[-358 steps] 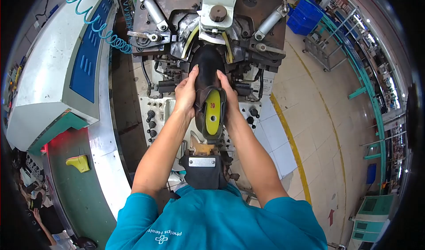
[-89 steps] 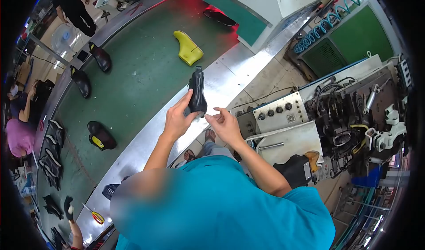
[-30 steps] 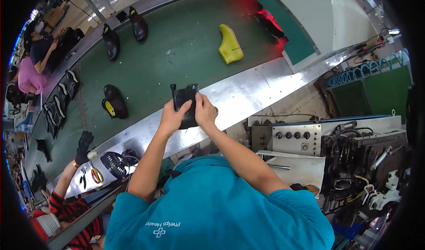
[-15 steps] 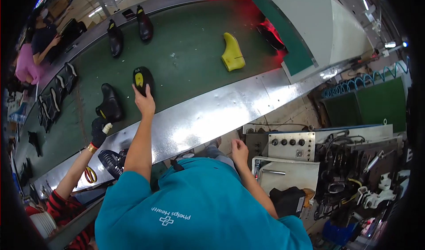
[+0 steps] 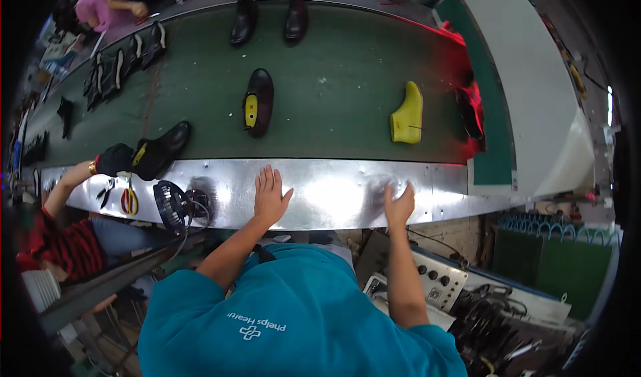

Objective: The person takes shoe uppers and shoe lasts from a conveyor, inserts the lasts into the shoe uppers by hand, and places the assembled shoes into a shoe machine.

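Observation:
My left hand (image 5: 270, 195) is open, its fingers stretched out over the shiny metal edge of the belt table, holding nothing. Farther right, my right hand (image 5: 399, 207) is also open above the same edge, thumb and fingers apart. Beyond my left hand, a dark ankle boot (image 5: 264, 103) with a yellow insole rests on the green belt, toe pointing away from me. A yellow boot-shaped piece (image 5: 407, 117) lies past my right hand. At the left, a co-worker's gloved hand (image 5: 115, 160) touches another black boot (image 5: 163, 151), which overlaps the metal edge.
Two dark boots (image 5: 296, 18) stand at the belt's far side. Black shoe pieces (image 5: 110, 70) line the left. A small fan (image 5: 171, 207) and yellow-red scissors (image 5: 129, 201) sit on the metal edge (image 5: 320, 193). A red-lit machine opening (image 5: 471, 113) is at the right.
My left hand has let go of the dark boot and drawn back to the metal edge. My right hand has come up over that edge. The co-worker's boot has turned. The view has swung left.

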The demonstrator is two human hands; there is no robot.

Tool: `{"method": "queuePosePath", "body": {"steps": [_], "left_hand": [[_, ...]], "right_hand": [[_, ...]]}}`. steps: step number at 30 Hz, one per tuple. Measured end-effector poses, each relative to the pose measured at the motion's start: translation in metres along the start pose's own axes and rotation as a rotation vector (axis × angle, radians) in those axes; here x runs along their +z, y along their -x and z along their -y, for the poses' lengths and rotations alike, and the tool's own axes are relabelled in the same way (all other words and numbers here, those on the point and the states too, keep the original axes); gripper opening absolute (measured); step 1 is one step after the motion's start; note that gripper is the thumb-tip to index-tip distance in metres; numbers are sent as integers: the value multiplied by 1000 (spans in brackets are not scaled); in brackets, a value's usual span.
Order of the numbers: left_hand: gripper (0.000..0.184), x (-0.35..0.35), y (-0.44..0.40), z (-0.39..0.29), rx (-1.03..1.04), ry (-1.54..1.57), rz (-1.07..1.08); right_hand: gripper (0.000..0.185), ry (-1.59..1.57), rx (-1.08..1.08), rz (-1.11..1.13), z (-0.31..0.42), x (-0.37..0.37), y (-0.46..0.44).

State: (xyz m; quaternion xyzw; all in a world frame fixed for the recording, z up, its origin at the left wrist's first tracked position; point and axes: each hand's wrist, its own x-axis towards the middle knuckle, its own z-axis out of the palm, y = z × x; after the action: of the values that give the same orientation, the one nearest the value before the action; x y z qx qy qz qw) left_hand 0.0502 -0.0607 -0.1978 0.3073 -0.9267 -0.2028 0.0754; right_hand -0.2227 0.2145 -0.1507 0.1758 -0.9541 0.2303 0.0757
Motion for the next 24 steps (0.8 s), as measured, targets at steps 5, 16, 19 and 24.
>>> {"method": "queuePosePath", "body": {"steps": [5, 16, 19, 24], "left_hand": [[79, -8, 14, -22, -99, 42, 48], [74, -15, -1, -95, -168, 185, -60], [69, -12, -33, -112, -163, 398, -108], [63, -43, -128, -155, -414, 1354, 129]], "right_hand": [[131, 126, 215, 169, 20, 45, -146], [88, -294, 348, 108, 18, 75, -205], [61, -1148, 693, 711, -5, 38, -172], [59, -1635, 527, 959, 23, -42, -40]]}}
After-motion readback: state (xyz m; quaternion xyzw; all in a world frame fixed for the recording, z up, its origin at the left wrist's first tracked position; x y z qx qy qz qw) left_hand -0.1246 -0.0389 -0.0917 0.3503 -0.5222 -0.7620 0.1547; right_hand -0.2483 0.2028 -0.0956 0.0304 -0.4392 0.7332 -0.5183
